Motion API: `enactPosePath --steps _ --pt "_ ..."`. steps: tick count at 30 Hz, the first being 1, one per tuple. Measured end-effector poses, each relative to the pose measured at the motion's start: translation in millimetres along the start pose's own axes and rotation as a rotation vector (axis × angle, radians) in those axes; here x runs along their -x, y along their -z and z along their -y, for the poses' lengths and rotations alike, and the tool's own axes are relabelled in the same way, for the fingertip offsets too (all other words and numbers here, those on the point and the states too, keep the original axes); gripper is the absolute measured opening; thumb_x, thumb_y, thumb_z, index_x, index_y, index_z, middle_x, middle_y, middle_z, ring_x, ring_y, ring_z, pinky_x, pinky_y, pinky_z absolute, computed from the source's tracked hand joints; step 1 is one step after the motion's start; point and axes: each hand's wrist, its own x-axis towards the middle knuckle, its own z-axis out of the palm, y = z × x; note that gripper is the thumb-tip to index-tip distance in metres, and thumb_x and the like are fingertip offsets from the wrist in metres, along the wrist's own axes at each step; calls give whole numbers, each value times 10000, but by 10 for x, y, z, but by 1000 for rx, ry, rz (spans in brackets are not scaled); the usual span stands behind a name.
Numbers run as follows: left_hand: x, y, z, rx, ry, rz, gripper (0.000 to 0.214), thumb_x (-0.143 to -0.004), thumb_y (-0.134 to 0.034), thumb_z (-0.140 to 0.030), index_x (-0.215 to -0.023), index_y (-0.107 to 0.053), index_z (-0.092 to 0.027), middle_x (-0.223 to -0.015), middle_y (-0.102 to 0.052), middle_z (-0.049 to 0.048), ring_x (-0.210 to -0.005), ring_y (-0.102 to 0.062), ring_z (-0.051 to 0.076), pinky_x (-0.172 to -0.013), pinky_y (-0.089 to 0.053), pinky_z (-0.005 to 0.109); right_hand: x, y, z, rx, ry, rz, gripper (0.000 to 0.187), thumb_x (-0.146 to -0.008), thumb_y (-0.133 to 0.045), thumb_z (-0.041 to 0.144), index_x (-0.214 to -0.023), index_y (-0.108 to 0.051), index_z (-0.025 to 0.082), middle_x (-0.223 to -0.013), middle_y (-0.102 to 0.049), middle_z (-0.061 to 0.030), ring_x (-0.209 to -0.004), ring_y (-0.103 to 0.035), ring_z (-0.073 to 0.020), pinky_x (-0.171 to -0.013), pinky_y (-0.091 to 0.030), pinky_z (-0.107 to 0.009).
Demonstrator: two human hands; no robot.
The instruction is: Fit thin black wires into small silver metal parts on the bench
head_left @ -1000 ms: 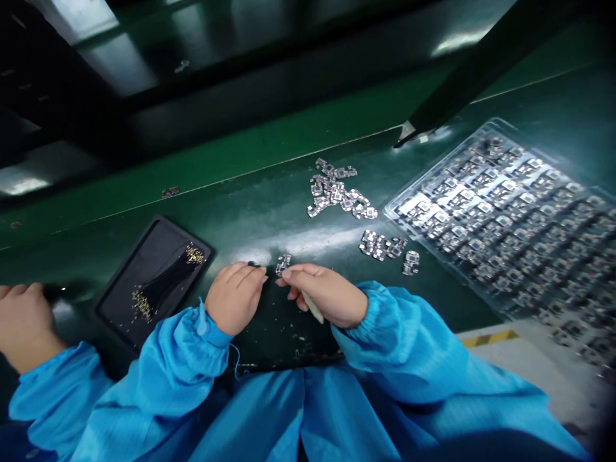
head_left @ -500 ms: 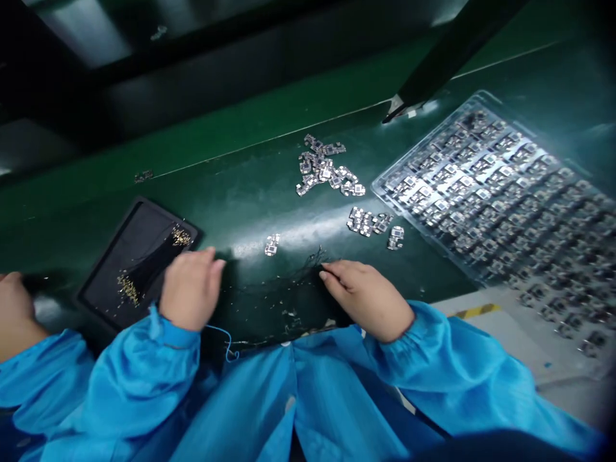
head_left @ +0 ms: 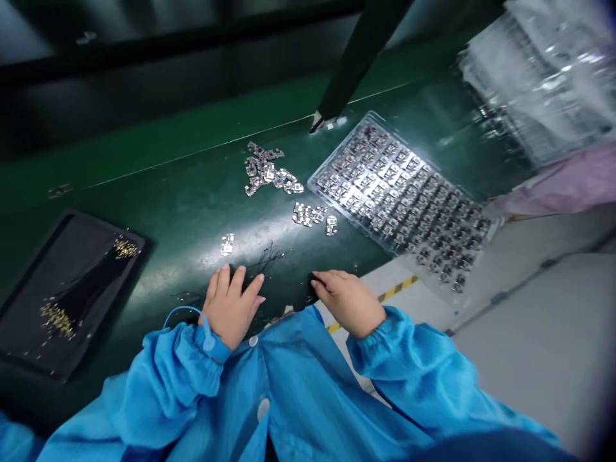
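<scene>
My left hand [head_left: 232,301] rests on the green bench with its fingers spread, and a blue wrist strap [head_left: 210,341] circles that wrist. Just beyond its fingertips lies a small circuit board [head_left: 228,244]. Thin black wires [head_left: 267,256] are scattered by the left fingers, partly hidden under the hand. Near the bench's front edge, my right hand [head_left: 349,303] has thumb and fingers pinched together; what sits between them, if anything, is too small to name.
A black tray [head_left: 137,263] at left holds black wires with gold-coloured ends. Small boards lie in a heap [head_left: 267,172] and a cluster [head_left: 308,215]. A clear plastic tray [head_left: 315,183] full of boards overhangs the bench edge. Bagged stacks [head_left: 543,83] and a pink sleeve [head_left: 553,186] are at right.
The view has swung right. My left hand has moved from beside the black tray to the loose wires and spread its fingers. My right hand, still pinched, has shifted away from the wires.
</scene>
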Motion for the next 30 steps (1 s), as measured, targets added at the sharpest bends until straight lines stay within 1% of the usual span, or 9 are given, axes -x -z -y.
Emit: enactPosePath --steps 3,6,9,15,19,25,27,30 --pt "35 -80 61 -36 2 36 311 -767 -491 -356 -1028 -596 -223 -1024 -591 115 -1016 -475 345 -817 -408 463 10 -8 77 -27 23 88 310 -822 -412 272 -1039 -604 160 -955 -656 -77 -904 -582 -204 -805 -447 -305" --pt "116 -99 146 -33 -20 73 301 -781 -473 -342 -1028 -596 -222 -1017 -602 101 -998 -490 324 -814 -416 451 -10 -41 167 -39 87 141 318 -817 -429 304 -1052 -595 168 -944 -655 -75 -894 -581 -207 -796 -442 -311" --pt "212 -73 216 -18 -20 101 294 -797 -450 -326 -1039 -588 -231 -1025 -607 84 -1001 -498 294 -833 -413 438 -67 -67 249 -34 137 135 327 -823 -419 327 -1059 -588 176 -946 -652 -75 -879 -582 -207 -784 -439 -318" --pt "383 -34 382 -10 5 147 295 -805 -442 -332 -1050 -579 -244 -1029 -613 68 -1005 -512 271 -848 -411 424 -258 -7 376 -9 144 83 322 -840 -387 294 -1048 -594 162 -944 -649 -94 -864 -582 -213 -771 -430 -328" --pt "434 -14 485 -19 -6 171 304 -810 -428 -345 -1053 -578 -240 -1035 -612 70 -1009 -514 272 -852 -409 422 -351 14 469 16 235 98 328 -839 -396 309 -1070 -578 166 -938 -649 -94 -875 -575 -219 -762 -419 -332" --pt "418 6 506 -49 -32 159 290 -809 -427 -341 -1022 -596 -240 -1015 -623 57 -980 -533 267 -837 -424 412 -470 -36 584 25 397 153 304 -841 -385 316 -1020 -596 189 -896 -656 -75 -874 -566 -217 -729 -396 -323" --pt "414 4 504 -43 -26 169 291 -812 -421 -345 -1024 -594 -246 -1022 -621 49 -986 -530 264 -844 -421 411 -498 -41 598 33 414 178 297 -848 -367 300 -965 -618 194 -867 -656 -70 -859 -566 -212 -728 -387 -321" --pt "418 -1 505 -24 -7 192 300 -815 -411 -356 -1036 -586 -253 -1034 -617 43 -1002 -521 260 -857 -413 413 -506 -9 608 25 388 213 300 -851 -356 285 -906 -634 185 -848 -653 -73 -838 -569 -204 -735 -380 -318"
